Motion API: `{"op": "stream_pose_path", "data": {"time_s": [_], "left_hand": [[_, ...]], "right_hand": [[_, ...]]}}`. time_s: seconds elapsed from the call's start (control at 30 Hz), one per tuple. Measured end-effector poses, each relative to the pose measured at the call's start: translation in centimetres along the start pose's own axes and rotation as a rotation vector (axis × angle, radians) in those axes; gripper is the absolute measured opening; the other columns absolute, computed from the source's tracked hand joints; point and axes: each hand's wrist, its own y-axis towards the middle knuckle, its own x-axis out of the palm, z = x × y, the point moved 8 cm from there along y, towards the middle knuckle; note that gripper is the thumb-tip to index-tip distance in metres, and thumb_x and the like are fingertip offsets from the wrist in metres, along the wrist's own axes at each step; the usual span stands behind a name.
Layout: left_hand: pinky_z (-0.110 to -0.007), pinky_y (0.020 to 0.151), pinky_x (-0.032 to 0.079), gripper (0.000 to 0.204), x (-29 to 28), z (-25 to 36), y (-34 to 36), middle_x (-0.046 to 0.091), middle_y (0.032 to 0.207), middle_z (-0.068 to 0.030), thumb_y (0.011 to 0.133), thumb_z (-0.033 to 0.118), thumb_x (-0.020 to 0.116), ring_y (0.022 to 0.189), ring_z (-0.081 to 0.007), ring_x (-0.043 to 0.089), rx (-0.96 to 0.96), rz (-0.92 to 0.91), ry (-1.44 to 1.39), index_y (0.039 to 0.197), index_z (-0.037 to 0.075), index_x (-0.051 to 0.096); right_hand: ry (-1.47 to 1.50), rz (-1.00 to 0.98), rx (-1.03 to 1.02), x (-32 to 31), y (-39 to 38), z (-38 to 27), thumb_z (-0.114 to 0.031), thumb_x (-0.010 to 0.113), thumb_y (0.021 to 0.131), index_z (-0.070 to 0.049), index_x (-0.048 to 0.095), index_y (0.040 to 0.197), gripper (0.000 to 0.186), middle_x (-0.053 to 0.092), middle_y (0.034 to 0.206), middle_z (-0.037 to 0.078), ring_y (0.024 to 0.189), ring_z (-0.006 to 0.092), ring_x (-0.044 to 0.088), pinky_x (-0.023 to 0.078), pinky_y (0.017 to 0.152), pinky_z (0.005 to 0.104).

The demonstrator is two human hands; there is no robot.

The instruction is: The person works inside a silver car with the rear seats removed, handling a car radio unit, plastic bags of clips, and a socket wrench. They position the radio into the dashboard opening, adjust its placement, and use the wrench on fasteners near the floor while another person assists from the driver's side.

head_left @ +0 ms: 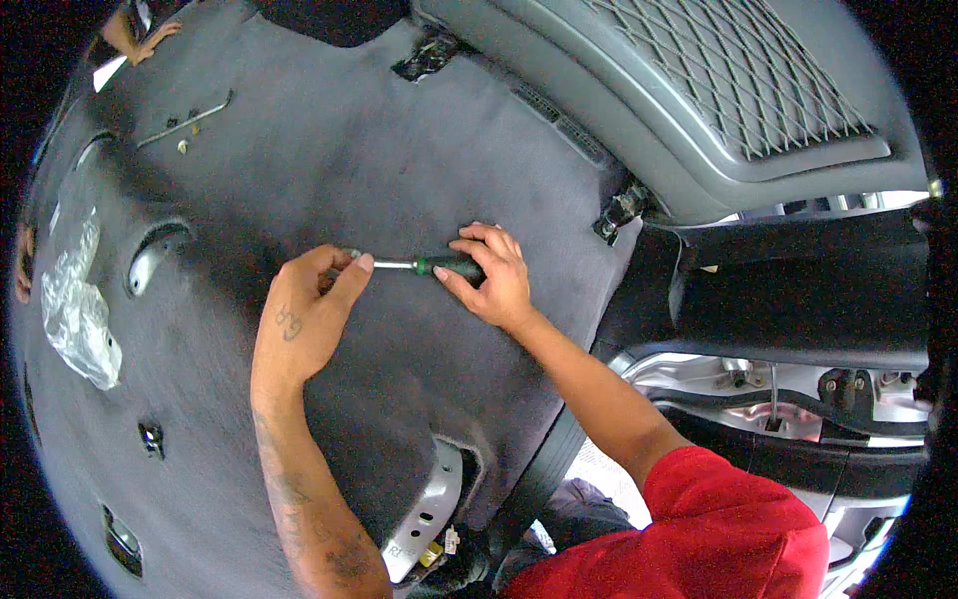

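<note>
A screwdriver [451, 267] with a black and green handle and a bright metal shaft lies level between my hands, above the dark grey carpet [389, 160]. My right hand [496, 277] is closed around its handle, thumb and fingers on opposite sides. At the far end of the shaft, the thumb and forefinger of my left hand [311, 314] pinch together near the tip. Whether a small part sits between those fingertips is hidden. The carpet's surface rises and bends around the spot below my hands.
A metal rod [185, 118] with small pieces rests at the far left. Nearer is a clear plastic bag [80, 309]. Metal brackets [429, 514] show through carpet cutouts. A grey panel with netting [738, 75] bounds the far right. Another person's hand [155, 42] touches the carpet's far-left edge.
</note>
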Motion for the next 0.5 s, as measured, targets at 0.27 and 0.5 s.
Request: {"op": "stream_pose_path", "data": {"time_s": [0.27, 0.5], "left_hand": [[-0.029, 0.053, 0.035, 0.032, 0.36, 0.35, -0.01, 0.054, 0.063, -0.0043, 0.091, 0.027, 0.063, 0.057, -0.0104, 0.045, -0.066, -0.071, -0.006, 0.093, -0.005, 0.065], [-0.028, 0.051, 0.029, 0.031, 0.65, 0.19, -0.05, 0.045, 0.06, 0.0019, 0.092, 0.028, 0.062, 0.057, -0.0074, 0.038, -0.115, -0.129, -0.016, 0.089, -0.003, 0.064]], "right_hand": [[0.027, -0.02, 0.028, -0.1, 0.01, 0.2, -0.042, 0.075, 0.078, -0.008, 0.068, 0.098, 0.041, 0.061, 0.115, 0.011, 0.118, 0.0333, 0.053, 0.04, 0.101, 0.0481], [0.023, 0.024, 0.033, -0.33, 0.01, 0.47, -0.037, 0.079, 0.075, -0.008, 0.069, 0.093, 0.035, 0.062, 0.11, 0.007, 0.116, 0.0284, 0.055, 0.042, 0.094, 0.0429]]}}
